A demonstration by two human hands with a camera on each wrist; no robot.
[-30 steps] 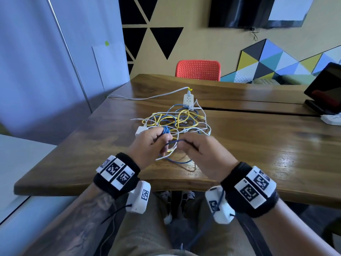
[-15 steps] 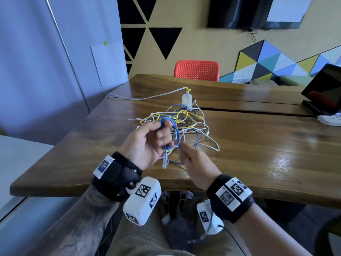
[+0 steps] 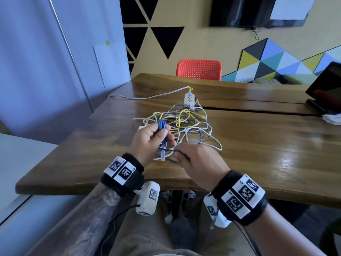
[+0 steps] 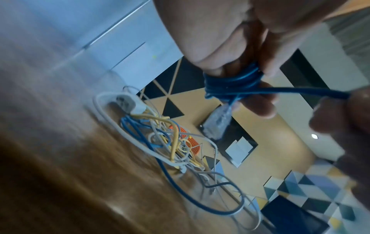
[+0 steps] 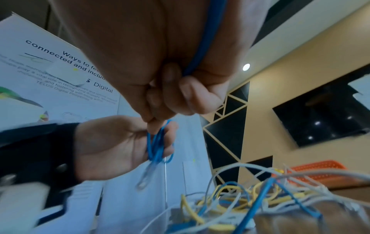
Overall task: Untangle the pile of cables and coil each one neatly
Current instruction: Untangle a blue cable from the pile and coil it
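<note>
Wooden tabletop (image 3: 258,154), with an orange chair (image 3: 199,70) at the far side and a white power strip (image 3: 189,99) near the middle. Tangled pile of cables (image 3: 186,124) in yellow, blue and grey-white, just ahead of both hands and close beneath the power strip. Left hand (image 3: 149,143) raised over the near edge, fingers curled round a small blue coil (image 3: 162,125); coil standing roughly upright, long axis vertical, loops topping the fingers and a clear plug (image 3: 163,155) hanging from its lower end. Right hand (image 3: 200,164) just right of the left, slightly lower and nearer the tabletop edge, pinching the free run of the same blue cable (image 5: 202,52). Run stretched nearly level between the hands in the left wrist view, then trailing forward into the pile. Judged step: winding the next turn. Deciding relation: coil left of the right hand, slack leading away from the body, so each turn likely drawn from the tangle. Right hand nearer the slack; snagging on the yellow and white strands a probable risk.
</note>
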